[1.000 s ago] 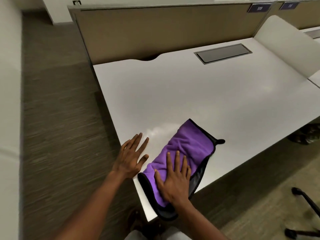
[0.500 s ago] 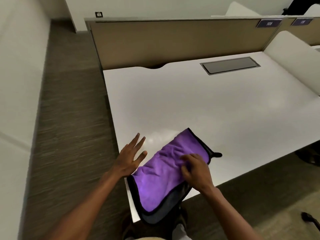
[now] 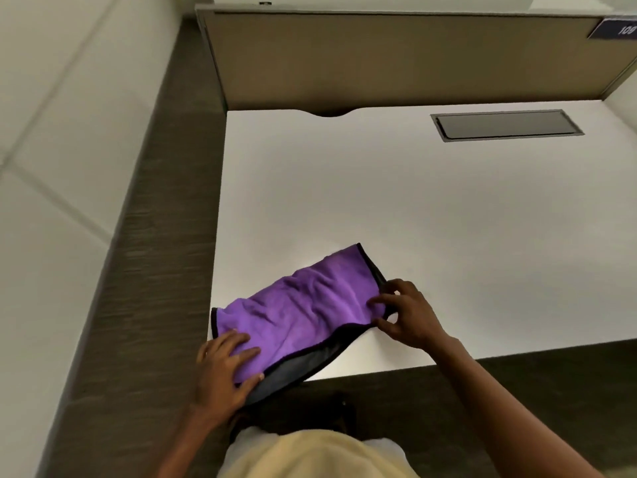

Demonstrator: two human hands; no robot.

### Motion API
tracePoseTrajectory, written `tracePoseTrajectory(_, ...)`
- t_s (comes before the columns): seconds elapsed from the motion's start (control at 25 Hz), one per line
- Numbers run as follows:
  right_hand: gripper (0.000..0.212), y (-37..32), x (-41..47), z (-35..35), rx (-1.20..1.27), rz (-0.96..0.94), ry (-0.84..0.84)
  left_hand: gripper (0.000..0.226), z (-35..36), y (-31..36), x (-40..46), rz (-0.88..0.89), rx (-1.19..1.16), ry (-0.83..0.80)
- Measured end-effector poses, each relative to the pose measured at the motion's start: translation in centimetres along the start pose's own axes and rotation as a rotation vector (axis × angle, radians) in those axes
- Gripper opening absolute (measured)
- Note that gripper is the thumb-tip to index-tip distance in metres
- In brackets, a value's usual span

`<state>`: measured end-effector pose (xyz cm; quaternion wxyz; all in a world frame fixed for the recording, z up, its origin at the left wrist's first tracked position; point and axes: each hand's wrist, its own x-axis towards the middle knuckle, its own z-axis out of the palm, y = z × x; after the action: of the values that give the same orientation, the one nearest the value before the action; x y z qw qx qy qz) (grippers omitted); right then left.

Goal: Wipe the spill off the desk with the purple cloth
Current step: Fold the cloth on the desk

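Your work surface is a white, flat laminate desk [image 3: 431, 219] with a shallow curved notch at its far edge. Behind it stands a tan fabric partition panel [image 3: 396, 60] in a grey metal frame, bearing a dark blue number plate [image 3: 617, 29] at its upper right corner. A dark grey-brown carpeted floor strip [image 3: 148, 253] runs along the desk's left side, bounded by a white panelled wall [image 3: 51, 167]. A grey rectangular cable hatch [image 3: 503, 125] is set flush into the desk top near the far right.

The purple microfibre cloth with black edging and a dark grey underside [image 3: 300, 308] lies rumpled on the near left corner of the desk, set diagonally; its near lower edge hangs over the desk's front edge, showing the grey underside.

Your left hand [image 3: 224, 370] rests on the cloth's near left end at the desk corner, fingers extended and slightly apart across the purple face, the thumb lying along the lower edge; whether the thumb curls under the hem cannot be told. Your right hand [image 3: 406, 315] is at the cloth's right end, fingers curled, pinching the black-edged hem between thumb and fingertips.

No spill can be made out on the desk surface
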<state>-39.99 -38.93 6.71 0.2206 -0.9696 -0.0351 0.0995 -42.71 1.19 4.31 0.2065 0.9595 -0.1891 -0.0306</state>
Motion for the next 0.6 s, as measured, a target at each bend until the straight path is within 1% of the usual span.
tracePoseTrajectory(0.16, 0.054, 1.6, 0.7, -0.7, -0.02, -0.09, -0.103, 0.052, 0.4, 0.6, -0.7, -0.129, -0.1, -0.075)
tracePoseTrajectory(0.2, 0.053, 2.0, 0.6, -0.6, -0.035, -0.121, -0.108, 0.055, 0.5, 0.9, -0.9, -0.152, -0.126, -0.095)
tracePoseTrajectory(0.28, 0.045, 2.6, 0.4, -0.5, -0.042, -0.168, -0.084, 0.06, 0.6, 1.3, -1.1, -0.184, -0.12, -0.102)
tracePoseTrajectory(0.36, 0.036, 3.0, 0.5, -0.3, -0.008, -0.186, -0.036, 0.054, 0.5, 1.8, -1.1, -0.212, -0.083, -0.084)
tracePoseTrajectory(0.44, 0.03, 3.3, 0.6, -0.2, 0.021, -0.191, 0.014, 0.045, 0.5, 2.5, -1.1, -0.215, -0.054, -0.052)
tracePoseTrajectory(0.52, 0.029, 3.7, 0.8, -0.4, 0.044, -0.205, 0.05, 0.031, 0.7, 3.4, -1.3, -0.173, -0.007, 0.039)
tracePoseTrajectory(0.56, 0.029, 4.0, 0.9, -0.6, 0.051, -0.204, 0.069, 0.028, 0.8, 3.8, -1.5, -0.145, 0.006, 0.098)
tracePoseTrajectory(0.6, 0.03, 4.2, 0.9, -0.8, 0.052, -0.2, 0.106, 0.032, 0.7, 4.3, -1.6, -0.128, 0.005, 0.146)
